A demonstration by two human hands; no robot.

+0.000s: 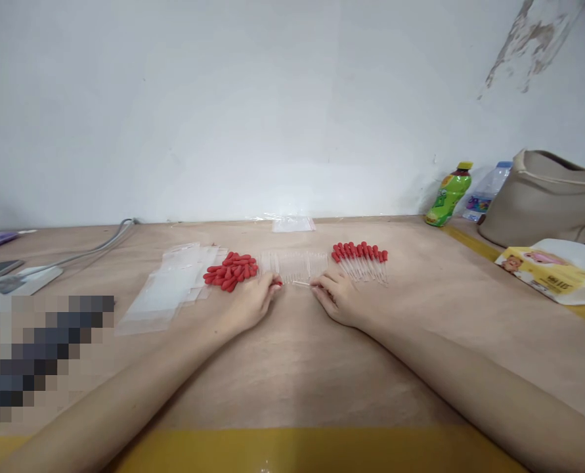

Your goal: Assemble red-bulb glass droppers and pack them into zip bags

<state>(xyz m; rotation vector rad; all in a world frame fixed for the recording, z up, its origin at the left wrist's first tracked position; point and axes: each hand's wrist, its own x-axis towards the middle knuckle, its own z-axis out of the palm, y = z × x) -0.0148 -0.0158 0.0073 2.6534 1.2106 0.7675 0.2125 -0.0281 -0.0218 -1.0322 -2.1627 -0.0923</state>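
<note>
My left hand (260, 295) is closed on a red rubber bulb (279, 283), of which only a bit shows at the fingertips. Between thumb and fingers, my right hand (335, 295) pinches a thin clear dropper tube (301, 284) that points left toward the bulb; a small gap seems to separate them. Behind both hands lies a row of clear dropper tubes (295, 265). A heap of red rubber bulbs (230, 270) sits beside my left hand. Just past my right hand, several droppers with red bulbs fitted (361, 253) lie side by side.
Clear plastic bags (161, 292) lie left of the bulbs, and another bag (293, 225) lies by the wall. A grey cable (100, 247) runs at the left. To the right are a green bottle (450, 196), a clear bottle (486, 190), a beige bag (528, 203) and a yellow tissue pack (553, 274).
</note>
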